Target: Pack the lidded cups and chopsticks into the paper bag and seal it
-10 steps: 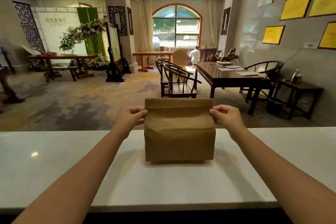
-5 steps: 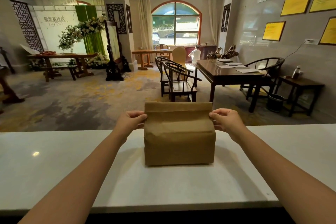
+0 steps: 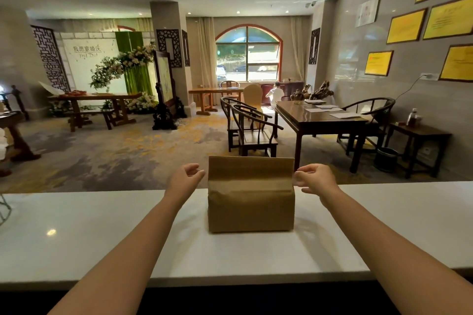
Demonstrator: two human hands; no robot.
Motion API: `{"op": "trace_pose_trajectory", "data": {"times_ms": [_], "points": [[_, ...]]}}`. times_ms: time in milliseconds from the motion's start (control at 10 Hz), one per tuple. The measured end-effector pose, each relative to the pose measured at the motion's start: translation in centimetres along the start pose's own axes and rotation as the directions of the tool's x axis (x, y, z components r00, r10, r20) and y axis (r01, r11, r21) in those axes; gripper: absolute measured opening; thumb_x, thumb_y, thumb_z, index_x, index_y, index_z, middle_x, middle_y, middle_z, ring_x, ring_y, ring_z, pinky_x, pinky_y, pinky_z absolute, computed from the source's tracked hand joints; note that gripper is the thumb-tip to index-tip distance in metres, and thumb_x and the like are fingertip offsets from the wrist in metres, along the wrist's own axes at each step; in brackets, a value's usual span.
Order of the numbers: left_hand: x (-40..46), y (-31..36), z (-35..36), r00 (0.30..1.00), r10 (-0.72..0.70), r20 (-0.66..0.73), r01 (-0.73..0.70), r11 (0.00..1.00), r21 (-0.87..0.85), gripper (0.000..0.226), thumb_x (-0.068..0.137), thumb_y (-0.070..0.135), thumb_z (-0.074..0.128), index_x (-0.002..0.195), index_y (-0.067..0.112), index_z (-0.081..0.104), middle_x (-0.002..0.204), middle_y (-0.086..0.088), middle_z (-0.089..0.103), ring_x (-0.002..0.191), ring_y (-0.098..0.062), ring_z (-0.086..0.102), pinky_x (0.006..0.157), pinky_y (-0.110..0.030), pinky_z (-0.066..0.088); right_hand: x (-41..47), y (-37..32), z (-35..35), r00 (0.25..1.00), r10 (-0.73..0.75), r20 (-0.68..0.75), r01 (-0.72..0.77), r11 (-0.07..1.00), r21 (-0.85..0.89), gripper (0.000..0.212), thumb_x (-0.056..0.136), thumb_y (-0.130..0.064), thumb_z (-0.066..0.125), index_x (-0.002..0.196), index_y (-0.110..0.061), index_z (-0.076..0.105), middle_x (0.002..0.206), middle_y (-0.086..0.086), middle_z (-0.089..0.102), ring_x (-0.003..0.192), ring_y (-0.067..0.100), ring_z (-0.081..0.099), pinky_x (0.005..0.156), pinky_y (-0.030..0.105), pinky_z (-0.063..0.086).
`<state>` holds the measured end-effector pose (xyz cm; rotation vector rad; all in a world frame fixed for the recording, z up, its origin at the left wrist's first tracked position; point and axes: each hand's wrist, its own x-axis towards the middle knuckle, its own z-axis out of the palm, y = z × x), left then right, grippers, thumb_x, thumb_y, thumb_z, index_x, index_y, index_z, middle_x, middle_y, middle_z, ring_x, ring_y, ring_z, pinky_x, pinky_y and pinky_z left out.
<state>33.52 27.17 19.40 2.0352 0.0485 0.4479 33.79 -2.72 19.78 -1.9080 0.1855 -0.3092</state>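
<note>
A brown paper bag stands upright on the white counter, its top folded flat into an upright flap. My left hand hovers just left of the flap with fingers curled and apart, not touching the bag. My right hand sits at the bag's right edge, fingers spread, fingertips close to or brushing the flap, holding nothing. The cups and chopsticks are not visible; the bag hides whatever is inside.
The counter's far edge runs just behind the bag, with carpeted floor beyond. A wire object shows at the counter's left edge. Dark wooden chairs and a table stand across the room.
Both hands have let go of the bag's folded top and moved slightly outward with fingers apart. The bag stays in place; the camera tilted up a little.
</note>
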Motion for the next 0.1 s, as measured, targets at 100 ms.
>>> {"op": "trace_pose_trajectory", "data": {"times_ms": [100], "points": [[-2.41, 0.68, -0.85, 0.992, 0.120, -0.048, -0.114, 0.988, 0.107, 0.026, 0.087, 0.021, 0.060, 0.108, 0.007, 0.066, 0.102, -0.011, 0.070, 0.094, -0.021, 0.063, 0.077, -0.029, 0.050, -2.21, -0.39, -0.22, 0.996, -0.080, 0.026, 0.083, 0.984, -0.160, 0.010, 0.084, -0.016, 0.062, 0.092, -0.010, 0.064, 0.087, 0.009, 0.064, 0.081, 0.023, 0.064, 0.070, 0.034, 0.056]]}}
